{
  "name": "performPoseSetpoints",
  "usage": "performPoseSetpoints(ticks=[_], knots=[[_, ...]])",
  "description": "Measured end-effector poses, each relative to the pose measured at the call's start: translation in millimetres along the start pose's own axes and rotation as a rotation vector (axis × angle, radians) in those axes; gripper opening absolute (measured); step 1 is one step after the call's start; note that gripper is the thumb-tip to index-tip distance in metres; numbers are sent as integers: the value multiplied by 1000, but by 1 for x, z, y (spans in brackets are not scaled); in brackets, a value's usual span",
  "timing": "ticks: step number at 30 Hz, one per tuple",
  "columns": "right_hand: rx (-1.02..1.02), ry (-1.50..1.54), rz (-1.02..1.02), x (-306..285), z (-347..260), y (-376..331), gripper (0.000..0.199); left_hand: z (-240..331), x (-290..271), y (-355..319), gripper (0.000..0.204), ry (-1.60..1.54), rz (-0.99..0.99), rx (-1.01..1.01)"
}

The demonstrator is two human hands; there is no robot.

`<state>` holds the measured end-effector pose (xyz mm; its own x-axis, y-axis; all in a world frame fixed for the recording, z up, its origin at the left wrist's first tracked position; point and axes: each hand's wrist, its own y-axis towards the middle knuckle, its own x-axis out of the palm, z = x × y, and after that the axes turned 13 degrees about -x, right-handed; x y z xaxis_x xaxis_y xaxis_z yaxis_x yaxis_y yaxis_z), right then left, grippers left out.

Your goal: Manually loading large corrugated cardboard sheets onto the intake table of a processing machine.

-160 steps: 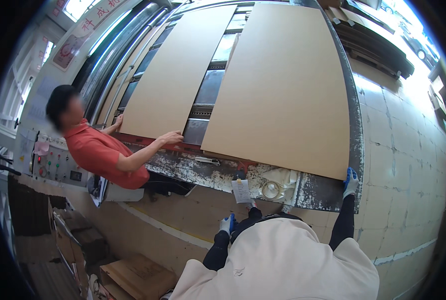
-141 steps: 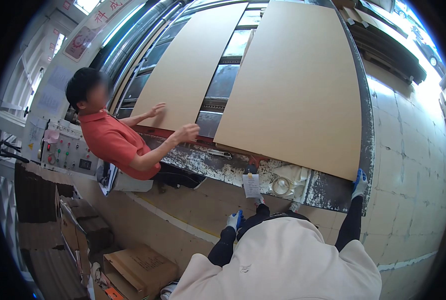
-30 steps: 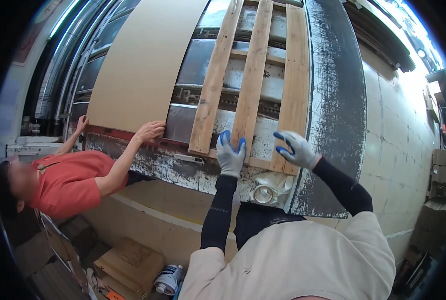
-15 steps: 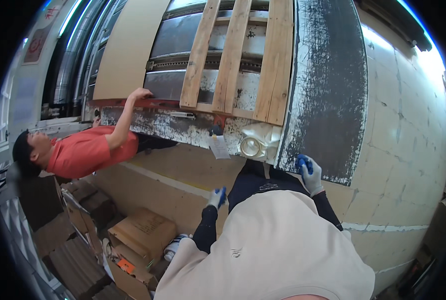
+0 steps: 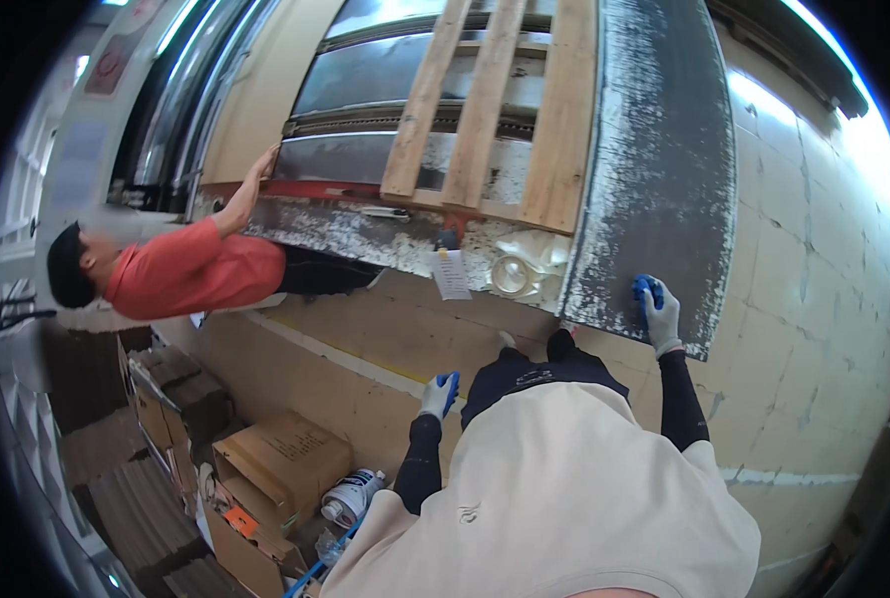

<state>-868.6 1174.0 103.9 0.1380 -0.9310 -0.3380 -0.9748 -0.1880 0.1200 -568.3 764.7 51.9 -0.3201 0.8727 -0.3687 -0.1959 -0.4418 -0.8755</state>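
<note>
Both my hands wear white gloves with blue-coated palms and fingers. My right hand (image 5: 658, 311) is over the near end of a dark, scratched metal plate (image 5: 654, 179). Its fingers are loosely bent and slightly apart, with nothing visible in them; whether they touch the plate I cannot tell. My left hand (image 5: 439, 396) hangs beside my left hip, loosely open, and no object shows in it. Left of the plate, a clear tape roll (image 5: 511, 275) lies beside crumpled translucent film on the machine's worn ledge. A paper slip (image 5: 451, 275) hangs from that ledge.
A co-worker in a red shirt (image 5: 200, 269) stands at the left, one hand on a large cardboard sheet (image 5: 255, 100). Wooden slats (image 5: 559, 130) lie across the machine bed. Behind me on the left are an open carton (image 5: 290, 448), a white bottle (image 5: 353, 496) and stacked cardboard (image 5: 146, 508).
My right hand has moved right, from the plate's near left corner to over its near end. My body has shifted back from the ledge. The co-worker's hand has slid farther along the cardboard.
</note>
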Motion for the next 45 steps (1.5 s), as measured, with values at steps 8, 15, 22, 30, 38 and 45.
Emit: performPoseSetpoints(ticks=[8,15,22,30,38,45], knots=[[-38,36,-42,80,-26,-36,22,-38,-20,6,35,-87,-19,115],[26,93,-245,152,-42,-82,24,-176,-47,7,40,186,94,17],[-12,115,-288,195,-93,-89,20,-214,-67,23,39,-225,-52,-179],[519,1571,-470,300,-74,47,35,-174,-91,47,42,-428,-137,-177],[1004,1427,-146,414,-93,135,24,-225,-114,35,35,-579,-38,-68],[1174,1390,-10,433,-57,173,25,-157,-118,-1,31,-625,49,-291]])
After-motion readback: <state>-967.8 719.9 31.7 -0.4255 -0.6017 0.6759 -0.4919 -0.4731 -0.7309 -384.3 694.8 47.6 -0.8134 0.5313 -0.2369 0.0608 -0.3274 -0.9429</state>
